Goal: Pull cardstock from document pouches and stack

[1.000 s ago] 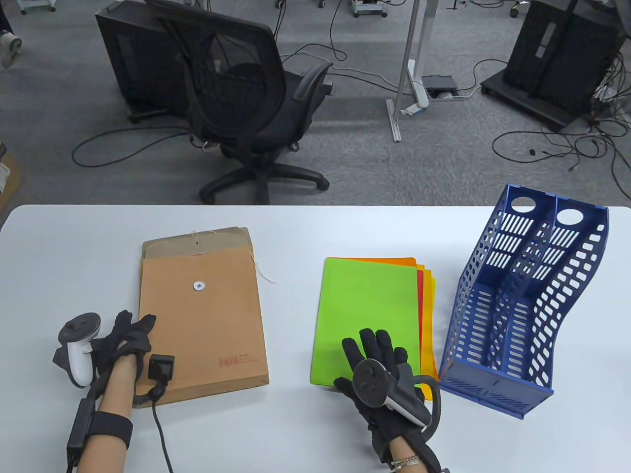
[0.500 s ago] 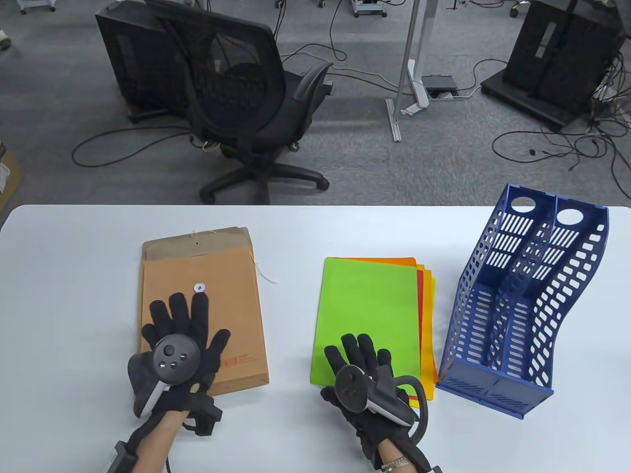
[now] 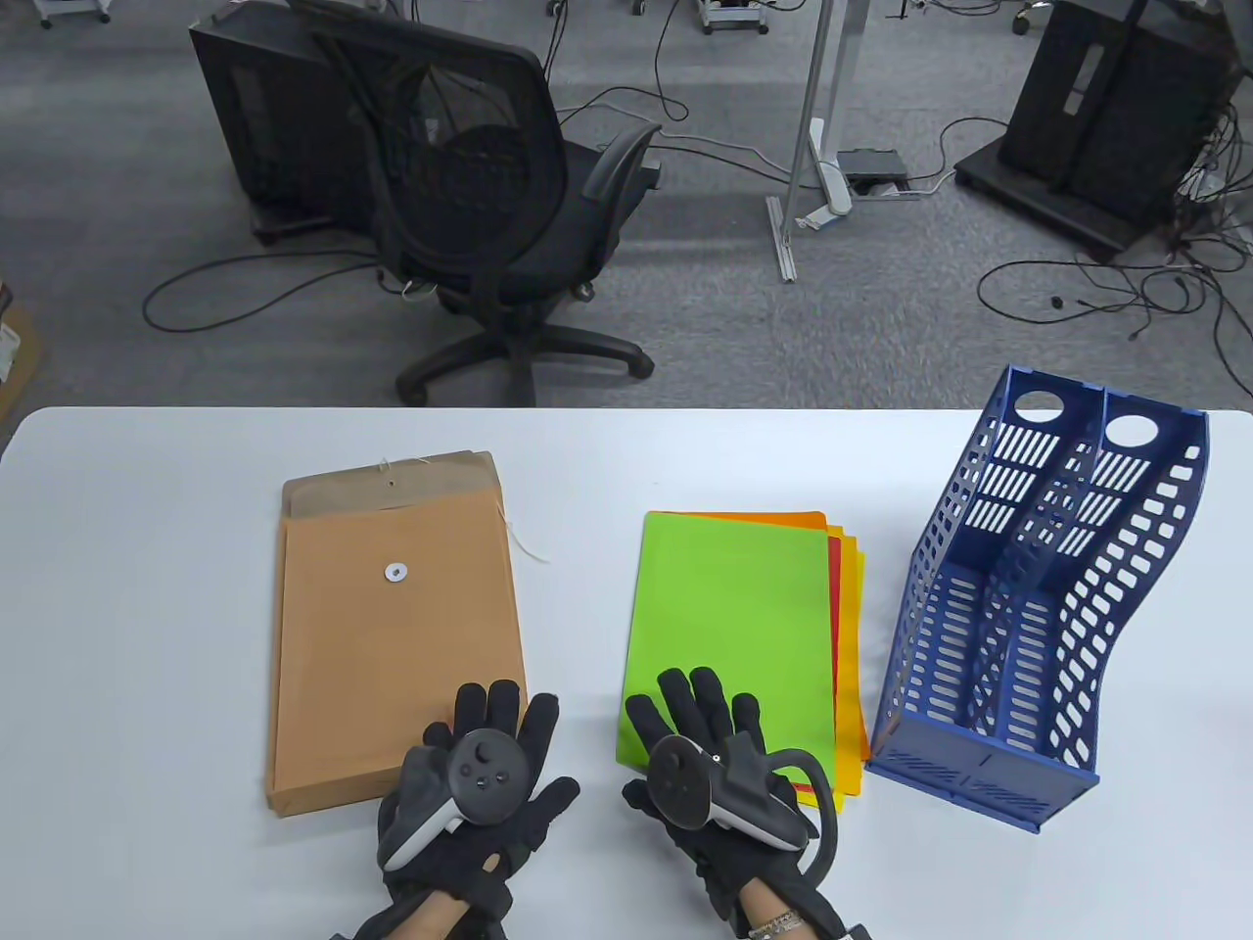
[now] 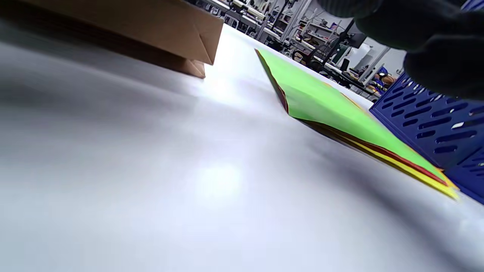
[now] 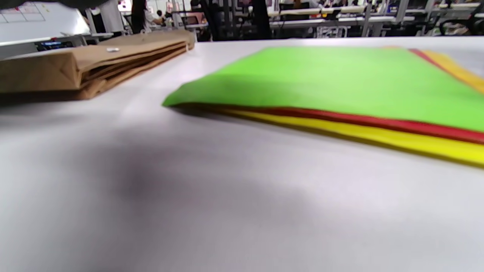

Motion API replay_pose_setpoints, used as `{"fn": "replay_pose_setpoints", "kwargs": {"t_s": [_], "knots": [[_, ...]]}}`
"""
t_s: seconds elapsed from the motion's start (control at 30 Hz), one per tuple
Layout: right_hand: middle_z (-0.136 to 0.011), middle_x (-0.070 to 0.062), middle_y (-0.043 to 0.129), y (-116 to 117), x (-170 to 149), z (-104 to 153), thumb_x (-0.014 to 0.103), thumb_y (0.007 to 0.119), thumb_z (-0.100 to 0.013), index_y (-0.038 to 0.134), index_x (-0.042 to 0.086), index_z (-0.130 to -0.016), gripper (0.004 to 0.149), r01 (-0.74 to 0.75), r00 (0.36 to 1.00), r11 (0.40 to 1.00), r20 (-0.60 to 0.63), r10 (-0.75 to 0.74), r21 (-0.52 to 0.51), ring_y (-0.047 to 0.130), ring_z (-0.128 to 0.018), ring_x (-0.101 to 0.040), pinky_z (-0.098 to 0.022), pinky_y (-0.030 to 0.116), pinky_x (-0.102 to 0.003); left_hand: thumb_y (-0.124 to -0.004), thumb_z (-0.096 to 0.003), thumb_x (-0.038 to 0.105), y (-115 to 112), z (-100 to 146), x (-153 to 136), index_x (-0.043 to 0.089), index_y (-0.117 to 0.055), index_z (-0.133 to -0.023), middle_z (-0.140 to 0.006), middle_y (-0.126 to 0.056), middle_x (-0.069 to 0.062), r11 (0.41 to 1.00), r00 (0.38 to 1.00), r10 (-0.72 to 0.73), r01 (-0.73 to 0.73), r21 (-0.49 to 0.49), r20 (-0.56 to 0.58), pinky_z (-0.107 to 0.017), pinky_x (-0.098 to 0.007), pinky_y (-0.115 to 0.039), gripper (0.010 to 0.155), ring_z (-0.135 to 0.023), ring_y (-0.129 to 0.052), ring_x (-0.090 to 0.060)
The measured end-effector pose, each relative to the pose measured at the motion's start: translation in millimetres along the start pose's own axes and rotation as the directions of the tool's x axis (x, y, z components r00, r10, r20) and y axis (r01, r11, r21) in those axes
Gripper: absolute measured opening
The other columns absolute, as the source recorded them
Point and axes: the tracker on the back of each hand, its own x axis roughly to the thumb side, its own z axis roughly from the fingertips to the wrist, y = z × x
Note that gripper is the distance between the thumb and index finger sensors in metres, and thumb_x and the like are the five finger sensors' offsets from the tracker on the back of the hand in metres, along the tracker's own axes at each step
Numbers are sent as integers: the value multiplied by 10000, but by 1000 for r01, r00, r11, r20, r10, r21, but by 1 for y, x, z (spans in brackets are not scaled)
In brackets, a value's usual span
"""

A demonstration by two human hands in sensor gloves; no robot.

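A stack of brown document pouches (image 3: 392, 627) lies flat at the left of the white table (image 3: 157, 548), string tie at the far end. It also shows in the left wrist view (image 4: 151, 22) and the right wrist view (image 5: 75, 60). A cardstock stack (image 3: 734, 627) with a green sheet on top and red, orange and yellow edges showing lies to its right, also seen in the wrist views (image 4: 325, 105) (image 5: 340, 79). My left hand (image 3: 509, 734) is spread flat at the pouches' near right corner, holding nothing. My right hand (image 3: 690, 710) is spread over the cardstock's near left corner, holding nothing.
A blue perforated file rack (image 3: 1038, 607) stands at the right of the table, close to the cardstock; it also shows in the left wrist view (image 4: 435, 124). A black office chair (image 3: 489, 196) stands on the floor beyond the far edge.
My left hand moved from the pouches' left edge across them to their near right corner. My right hand drew back and left toward the near edge of the cardstock.
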Motion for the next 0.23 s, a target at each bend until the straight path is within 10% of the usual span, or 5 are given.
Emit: {"fn": "replay_pose_setpoints", "kwargs": {"t_s": [0.23], "knots": [[-1215, -11, 80, 1, -3, -1, 572, 553, -537, 194, 363, -1151, 742, 12, 1000, 1000, -6, -12, 4, 8, -1069, -295, -769, 134, -566, -553, -553, 601, -1, 0, -1, 395, -45, -1080, -1162, 85, -4, 999, 999, 29, -29, -17, 19, -675, -572, 10, 761, -1002, 185, -269]]}}
